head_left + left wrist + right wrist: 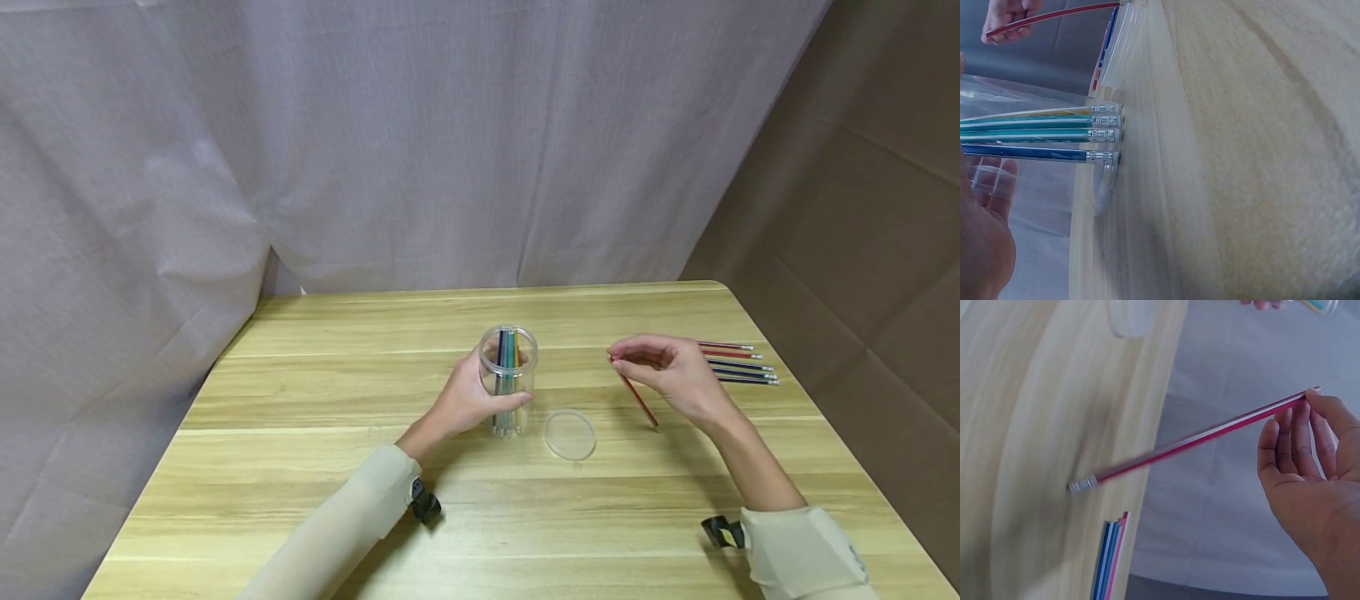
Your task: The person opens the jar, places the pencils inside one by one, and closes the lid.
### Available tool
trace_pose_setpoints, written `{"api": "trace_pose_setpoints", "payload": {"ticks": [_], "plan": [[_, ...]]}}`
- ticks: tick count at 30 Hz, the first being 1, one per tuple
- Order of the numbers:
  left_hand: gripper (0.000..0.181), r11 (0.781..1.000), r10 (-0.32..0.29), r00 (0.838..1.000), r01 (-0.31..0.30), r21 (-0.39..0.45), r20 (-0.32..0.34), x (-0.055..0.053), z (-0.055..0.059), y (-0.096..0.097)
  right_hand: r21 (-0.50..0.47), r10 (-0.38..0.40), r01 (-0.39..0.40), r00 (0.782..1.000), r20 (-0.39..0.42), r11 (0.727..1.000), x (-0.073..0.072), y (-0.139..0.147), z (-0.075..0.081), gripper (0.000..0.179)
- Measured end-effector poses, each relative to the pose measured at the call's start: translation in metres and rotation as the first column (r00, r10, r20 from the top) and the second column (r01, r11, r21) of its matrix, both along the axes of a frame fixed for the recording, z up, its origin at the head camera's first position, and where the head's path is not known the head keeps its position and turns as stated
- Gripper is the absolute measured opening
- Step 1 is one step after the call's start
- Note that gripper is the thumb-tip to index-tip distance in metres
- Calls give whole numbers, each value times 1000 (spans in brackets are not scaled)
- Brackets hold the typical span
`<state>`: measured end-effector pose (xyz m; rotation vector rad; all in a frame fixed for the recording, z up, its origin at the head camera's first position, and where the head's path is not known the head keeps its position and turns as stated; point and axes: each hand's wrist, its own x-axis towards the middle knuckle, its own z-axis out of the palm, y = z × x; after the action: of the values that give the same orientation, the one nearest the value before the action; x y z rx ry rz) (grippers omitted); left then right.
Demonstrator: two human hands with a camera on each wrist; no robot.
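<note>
My left hand [471, 393] grips a clear plastic jar [527, 385] round its side, near the middle of the table. Inside stand several pencils [1035, 133], dark blue, teal and yellow, their metal-banded eraser ends at the bottom. To the right, my right hand [675, 375] pinches a red pencil [1204, 436] near one end between thumb and fingertips. That pencil slants, its eraser end lower and near the tabletop; whether it touches the wood I cannot tell. A round clear lid [570, 435] lies flat between the jar and the right hand.
Red pencils [731, 354] and dark blue pencils [742, 372] lie side by side on the wooden table [315, 500], right of my right hand and partly hidden by it. A grey curtain [420, 150] hangs behind the table. At the right is a brown cloth [862, 250].
</note>
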<state>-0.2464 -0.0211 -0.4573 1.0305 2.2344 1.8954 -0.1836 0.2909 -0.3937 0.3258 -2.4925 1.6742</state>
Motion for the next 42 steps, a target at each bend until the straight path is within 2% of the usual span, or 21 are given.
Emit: {"api": "trace_pose_setpoints", "payload": {"ticks": [5, 16, 23, 28, 33, 42], "plan": [[71, 1000, -8, 1000, 8, 5, -17, -5, -7, 0, -12, 8, -8, 999, -31, 1000, 3, -6, 10, 20], [70, 1000, -4, 999, 4, -10, -42, -6, -8, -1, -109, 36, -47, 994, -99, 993, 13, -23, 40, 20], [67, 1000, -6, 999, 7, 2, -43, -7, -10, 0, -256, 57, -88, 990, -126, 963, 17, -36, 58, 25], [67, 1000, -6, 999, 6, 3, -40, -6, -9, -1, -304, 42, -80, 990, -131, 949, 20, -45, 72, 23], [68, 1000, -10, 999, 11, 6, -34, -6, -9, -1, -384, 12, -70, 988, -152, 921, 20, -57, 87, 21], [69, 1000, -13, 999, 12, -3, -31, -6, -8, -1, -540, -8, -121, 973, -230, 833, 16, -79, 109, 18]]}}
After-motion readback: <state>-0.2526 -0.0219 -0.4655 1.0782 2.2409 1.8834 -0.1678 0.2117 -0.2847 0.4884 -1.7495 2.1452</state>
